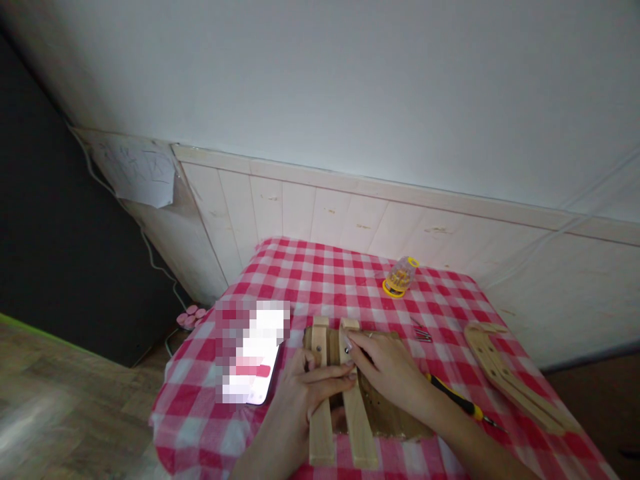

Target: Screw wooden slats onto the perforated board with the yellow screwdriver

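Two pale, flat wooden strips (361, 427) lie side by side on a rough brown wooden board (387, 408), near ends jutting past its edge. Left hand (299, 390) grips across both; right hand (389, 363) touches right strip by a dark spot, pinch unclear. Lit phone (260, 381) borders left, yellow-black screwdriver (459, 398) right; red-white checked cloth (320, 270) runs beyond.

Under the right hand (377, 363): pale tan strip (361, 433), brown board (395, 417), red-and-white checked cloth (320, 273); right of it, black-and-yellow screwdriver (457, 398); beyond it, yellow-rimmed case (400, 277)
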### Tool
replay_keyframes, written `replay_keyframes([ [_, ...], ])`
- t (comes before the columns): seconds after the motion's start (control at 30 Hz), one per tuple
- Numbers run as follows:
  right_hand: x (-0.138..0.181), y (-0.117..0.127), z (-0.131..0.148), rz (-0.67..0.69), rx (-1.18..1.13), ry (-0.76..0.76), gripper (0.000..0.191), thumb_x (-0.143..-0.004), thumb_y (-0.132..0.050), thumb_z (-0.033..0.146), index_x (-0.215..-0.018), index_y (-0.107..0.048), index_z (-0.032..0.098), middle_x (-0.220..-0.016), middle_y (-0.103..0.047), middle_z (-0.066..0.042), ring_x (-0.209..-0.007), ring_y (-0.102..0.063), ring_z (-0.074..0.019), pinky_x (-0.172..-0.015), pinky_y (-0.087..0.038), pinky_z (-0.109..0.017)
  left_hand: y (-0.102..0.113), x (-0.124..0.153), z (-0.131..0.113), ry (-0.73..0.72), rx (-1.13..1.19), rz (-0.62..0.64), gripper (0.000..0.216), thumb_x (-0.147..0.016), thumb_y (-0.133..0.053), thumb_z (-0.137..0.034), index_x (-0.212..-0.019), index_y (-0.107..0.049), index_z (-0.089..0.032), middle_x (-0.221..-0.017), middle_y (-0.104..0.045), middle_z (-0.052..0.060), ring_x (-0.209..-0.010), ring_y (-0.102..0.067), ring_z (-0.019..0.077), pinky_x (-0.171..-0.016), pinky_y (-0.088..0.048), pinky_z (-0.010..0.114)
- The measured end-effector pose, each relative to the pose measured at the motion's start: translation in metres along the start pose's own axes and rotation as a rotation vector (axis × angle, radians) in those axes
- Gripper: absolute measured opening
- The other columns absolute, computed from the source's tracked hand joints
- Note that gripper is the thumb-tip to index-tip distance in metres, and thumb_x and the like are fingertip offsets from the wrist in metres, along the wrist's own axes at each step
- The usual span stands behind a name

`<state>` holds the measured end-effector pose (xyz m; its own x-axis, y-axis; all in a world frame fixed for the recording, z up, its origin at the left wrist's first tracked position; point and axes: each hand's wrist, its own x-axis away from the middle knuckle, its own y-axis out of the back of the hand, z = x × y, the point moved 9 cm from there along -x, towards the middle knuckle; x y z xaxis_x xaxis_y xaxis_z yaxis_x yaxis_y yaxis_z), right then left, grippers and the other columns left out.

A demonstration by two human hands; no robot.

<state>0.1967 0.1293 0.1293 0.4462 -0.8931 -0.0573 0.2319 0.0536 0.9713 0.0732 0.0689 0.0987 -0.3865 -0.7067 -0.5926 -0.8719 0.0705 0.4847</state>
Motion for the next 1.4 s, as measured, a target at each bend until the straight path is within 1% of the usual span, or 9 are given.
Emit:
replay_keyframes([
  [0.13, -0.001, 0.001, 0.002, 0.011, -0.008, 0.018, 0.026, -0.103, -0.049, 0.019, -0.089, -0.071, 0.023, -0.080, -0.081, -0.003, -0.071, -0.075, -0.0210, -0.060, -0.038, -0.027, -0.005, 0.003, 0.006, 0.045, -0.014, 0.008, 0.026, -0.102, -0.070, -0.038, -0.124, -0.077, -0.027, -0.122, -0.082, 0.010, -0.110, -0.074, 0.0290, -0.100, -0.058, 0.050],
  [0.27, -0.001, 0.001, 0.000, -0.020, 0.009, 0.018, 0.028, -0.103, -0.046, 0.017, -0.091, -0.071, 0.022, -0.079, -0.081, -0.004, -0.070, -0.076, -0.0213, -0.058, -0.039, -0.027, -0.003, 0.003, 0.006, 0.023, -0.018, -0.009, 0.025, -0.102, -0.069, -0.034, -0.126, -0.076, -0.027, -0.125, -0.081, 0.008, -0.111, -0.075, 0.0285, -0.104, -0.055, 0.050],
  [0.5, 0.002, -0.004, 0.005, -0.099, 0.122, 0.074, 0.023, -0.107, -0.044, 0.017, -0.102, -0.067, 0.020, -0.076, -0.080, -0.005, -0.066, -0.077, -0.0215, -0.057, -0.042, -0.027, 0.000, 0.002, 0.002, 0.003, -0.005, -0.042, 0.025, -0.101, -0.071, -0.030, -0.125, -0.076, -0.026, -0.128, -0.080, 0.007, -0.112, -0.071, 0.0275, -0.096, -0.058, 0.045],
  [0.63, 0.004, -0.006, 0.009, -0.073, 0.172, 0.126, 0.016, -0.107, -0.048, 0.014, -0.103, -0.063, 0.019, -0.079, -0.079, -0.005, -0.067, -0.077, -0.0211, -0.057, -0.047, -0.027, -0.003, 0.003, 0.004, 0.000, -0.018, -0.019, 0.027, -0.101, -0.071, -0.028, -0.128, -0.074, -0.026, -0.134, -0.077, 0.006, -0.115, -0.070, 0.0273, -0.102, -0.054, 0.046],
  [0.8, 0.005, -0.006, 0.015, -0.011, 0.206, 0.226, 0.017, -0.101, -0.053, 0.006, -0.103, -0.063, 0.021, -0.093, -0.079, -0.007, -0.078, -0.079, -0.0225, -0.062, -0.055, -0.029, -0.003, 0.003, 0.005, -0.031, -0.014, -0.044, 0.025, -0.102, -0.071, -0.029, -0.126, -0.075, -0.026, -0.130, -0.079, 0.007, -0.113, -0.071, 0.0269, -0.098, -0.054, 0.044],
  [0.9, 0.004, -0.004, 0.011, -0.031, 0.120, 0.213, 0.020, -0.100, -0.052, 0.004, -0.098, -0.064, 0.020, -0.088, -0.079, -0.005, -0.075, -0.078, -0.0208, -0.063, -0.055, -0.027, -0.003, 0.003, 0.006, -0.041, -0.025, -0.045, 0.027, -0.102, -0.071, -0.029, -0.128, -0.074, -0.027, -0.132, -0.078, 0.007, -0.113, -0.071, 0.0267, -0.101, -0.052, 0.046],
  [1.07, 0.005, 0.001, 0.005, -0.106, -0.011, 0.206, 0.025, -0.105, -0.046, 0.010, -0.092, -0.064, 0.021, -0.080, -0.077, -0.002, -0.073, -0.077, -0.0195, -0.062, -0.051, -0.026, -0.003, 0.004, 0.007, -0.028, -0.012, -0.019, 0.028, -0.102, -0.072, -0.031, -0.129, -0.073, -0.027, -0.134, -0.077, 0.007, -0.112, -0.070, 0.0274, -0.100, -0.052, 0.046],
  [1.23, 0.006, 0.001, 0.007, -0.095, 0.017, 0.201, 0.024, -0.105, -0.047, 0.012, -0.091, -0.064, 0.020, -0.079, -0.077, -0.002, -0.071, -0.075, -0.0188, -0.061, -0.048, -0.026, -0.001, 0.005, 0.004, -0.052, 0.007, -0.024, 0.030, -0.103, -0.070, -0.029, -0.133, -0.071, -0.027, -0.132, -0.078, 0.008, -0.112, -0.071, 0.0271, -0.101, -0.053, 0.048],
  [1.4, 0.003, -0.004, 0.013, -0.035, 0.104, 0.223, 0.019, -0.103, -0.052, 0.011, -0.092, -0.065, 0.020, -0.085, -0.078, -0.003, -0.070, -0.075, -0.0178, -0.059, -0.048, -0.026, -0.001, 0.005, 0.007, -0.008, 0.051, -0.016, 0.031, -0.102, -0.072, -0.029, -0.133, -0.072, -0.027, -0.128, -0.079, 0.008, -0.113, -0.069, 0.0277, -0.099, -0.056, 0.046],
])
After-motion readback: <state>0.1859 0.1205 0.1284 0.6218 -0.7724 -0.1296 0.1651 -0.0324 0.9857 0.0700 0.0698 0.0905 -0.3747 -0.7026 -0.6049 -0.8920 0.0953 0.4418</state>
